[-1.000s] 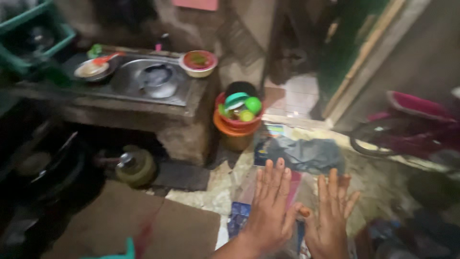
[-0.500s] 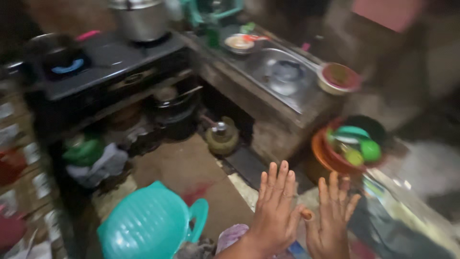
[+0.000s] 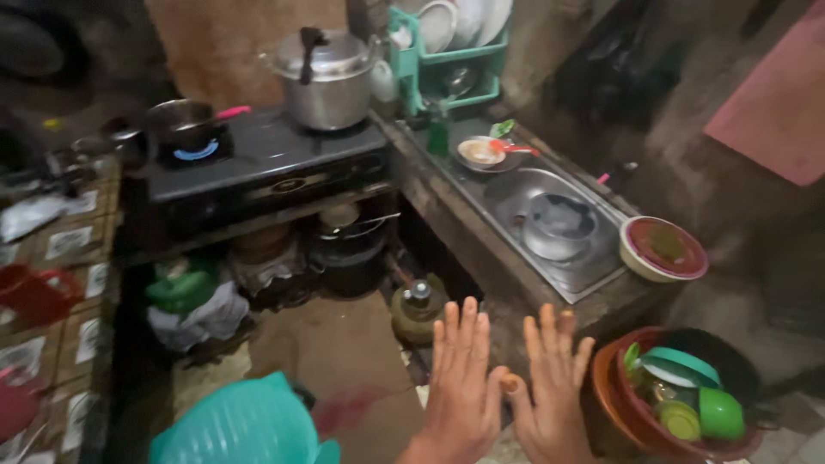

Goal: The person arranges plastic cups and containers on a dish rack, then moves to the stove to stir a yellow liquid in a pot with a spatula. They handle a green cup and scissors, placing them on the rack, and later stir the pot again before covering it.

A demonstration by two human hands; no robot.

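Note:
My left hand and my right hand are raised side by side at the bottom of the view, palms away, fingers spread, thumbs nearly touching. Neither holds anything. Beyond them on the floor stands a small gas cylinder. To the right of my right hand is an orange basin filled with green and teal cups and lids. A teal plastic stool sits low to the left of my left hand.
A black stove carries a lit burner under a dark pan and a steel pressure cooker. A steel sink holds a bowl; a red-rimmed bowl sits at its edge. A teal dish rack stands behind.
The view has swung left and up, so the stove, cooker and dish rack now fill the middle. Both hands stay raised and spread at the bottom edge.

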